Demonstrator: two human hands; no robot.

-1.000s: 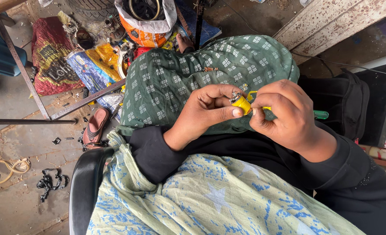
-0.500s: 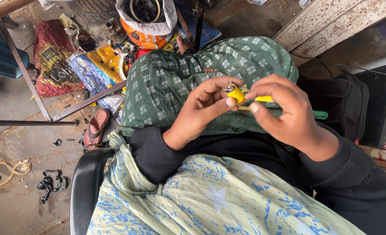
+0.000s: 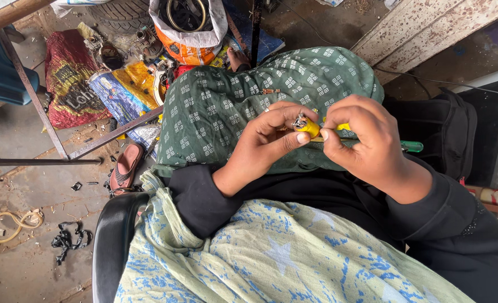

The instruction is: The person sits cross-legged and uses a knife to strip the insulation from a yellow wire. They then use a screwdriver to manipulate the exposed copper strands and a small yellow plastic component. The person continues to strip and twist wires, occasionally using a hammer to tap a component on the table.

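While both hands meet over the green patterned lap (image 3: 226,112), a small yellow part (image 3: 309,127) sits pinched between them, just above the knee cloth. The left hand (image 3: 271,140) has its grip closed on the part's near end, thumb below and fingertips on top, where a bit of grey metal (image 3: 300,120) shows at the tip. The right hand (image 3: 367,143) is curled tight around the other end of the yellow part, fingers folded over it so that most of it is hidden. A green handle (image 3: 411,146) sticks out to the right from behind the right hand; whether the right hand's grip also holds it I cannot tell.

Beyond the lap, on the floor, a white and orange sack (image 3: 190,39) stands open, with a ring-shaped metal piece (image 3: 184,17) and dark parts inside it. Left of the lap lie a red bag (image 3: 69,84) and a blue and yellow wrapper (image 3: 123,84), flat on the floor, with small metal pieces on top. A brown sandal (image 3: 125,167) rests just left of the lap, beside a rusty metal bar (image 3: 114,132). Further left, a coil of tan cord (image 3: 13,223) and black scraps (image 3: 67,241) lie on the concrete. A black bag (image 3: 445,134) sits to the right of the lap.
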